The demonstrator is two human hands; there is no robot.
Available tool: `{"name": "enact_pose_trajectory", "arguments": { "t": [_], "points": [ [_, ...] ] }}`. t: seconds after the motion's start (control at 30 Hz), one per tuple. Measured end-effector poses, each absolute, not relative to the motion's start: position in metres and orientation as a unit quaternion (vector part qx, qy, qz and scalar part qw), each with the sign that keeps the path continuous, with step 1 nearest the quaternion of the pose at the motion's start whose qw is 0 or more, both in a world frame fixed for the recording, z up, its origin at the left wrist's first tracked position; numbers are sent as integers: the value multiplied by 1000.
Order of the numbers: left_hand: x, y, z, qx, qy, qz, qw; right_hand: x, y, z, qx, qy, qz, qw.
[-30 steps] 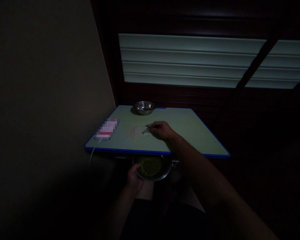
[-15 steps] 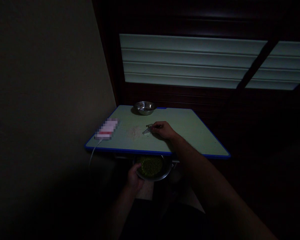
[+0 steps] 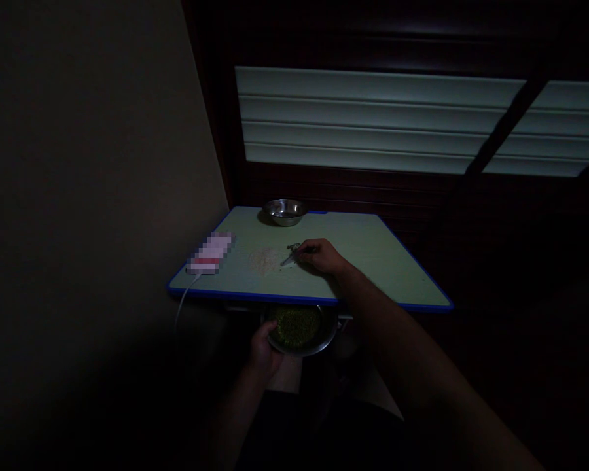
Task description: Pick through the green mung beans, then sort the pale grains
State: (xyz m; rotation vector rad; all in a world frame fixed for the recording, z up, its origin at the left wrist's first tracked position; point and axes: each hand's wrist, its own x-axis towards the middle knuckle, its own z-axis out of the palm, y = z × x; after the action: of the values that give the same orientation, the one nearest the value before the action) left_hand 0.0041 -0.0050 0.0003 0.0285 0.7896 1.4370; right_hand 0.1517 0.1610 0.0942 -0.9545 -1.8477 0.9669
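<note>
My left hand [image 3: 264, 348] is closed on the left rim of a metal bowl [image 3: 319, 345], thumb over the edge. The bowl is below the table's front edge and holds small green beans [image 3: 294, 326]. Over the tabletop, my right hand [image 3: 319, 254] pinches a thin, pale, flat piece [image 3: 288, 260], its tip low at the surface; its exact kind is too small and dim to tell. Just behind the fingers lies a little heap of dark bits [image 3: 293, 246]. Left of the tip, fine pale grains [image 3: 265, 260] are spread out.
A second metal bowl [image 3: 285, 212] stands at the back of the pale, blue-edged table [image 3: 387, 261]. On the left lies a blurred-out phone-like device [image 3: 211, 254] with a white cable [image 3: 180, 304] hanging off the front edge. A wall [image 3: 127, 163] borders the left side.
The flat piece in my right hand has turned and now looks narrower. My left hand and the bowl of green beans stay in place.
</note>
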Motion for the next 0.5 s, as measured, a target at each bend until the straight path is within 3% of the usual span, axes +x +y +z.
{"name": "enact_pose_trajectory", "arguments": {
  "t": [0.5],
  "points": [
    [5, -6, 4, 28, 350, 652, 672, 149, 159, 96, -347, -744, 424, 383]
  ]
}}
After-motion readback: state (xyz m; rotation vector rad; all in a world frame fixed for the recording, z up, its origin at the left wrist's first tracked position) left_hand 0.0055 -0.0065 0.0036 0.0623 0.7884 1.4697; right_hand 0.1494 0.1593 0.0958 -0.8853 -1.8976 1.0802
